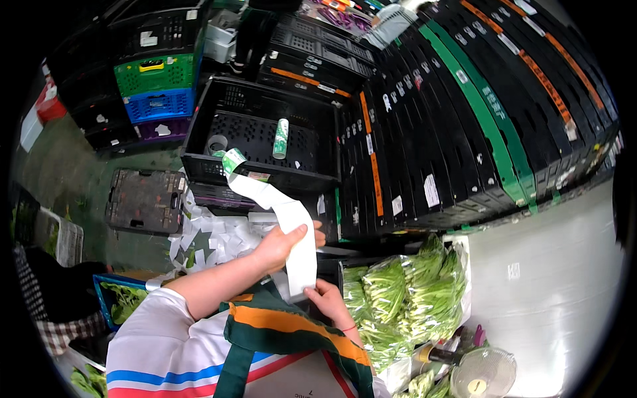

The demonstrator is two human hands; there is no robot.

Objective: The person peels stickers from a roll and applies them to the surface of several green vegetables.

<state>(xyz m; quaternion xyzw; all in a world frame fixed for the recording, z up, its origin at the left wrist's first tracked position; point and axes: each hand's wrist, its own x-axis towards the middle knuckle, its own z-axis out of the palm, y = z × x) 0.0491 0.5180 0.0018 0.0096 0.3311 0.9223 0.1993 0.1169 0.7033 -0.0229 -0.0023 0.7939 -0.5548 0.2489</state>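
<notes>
A long strip of white label paper runs down from the front rim of a black plastic crate. Its far end curls up with green-and-white printing. My left hand grips the strip partway along, thumb on top and fingers behind. Lower down, my right hand pinches the strip's near end between thumb and fingers; a red cord circles that wrist. Inside the crate lie a green-and-white printed roll and a grey ring-shaped roll.
Bagged leafy greens lie to my right beside a metal tabletop and a fan. White paper scraps litter the floor. Black crates are stacked at right. Another person's legs show at the back.
</notes>
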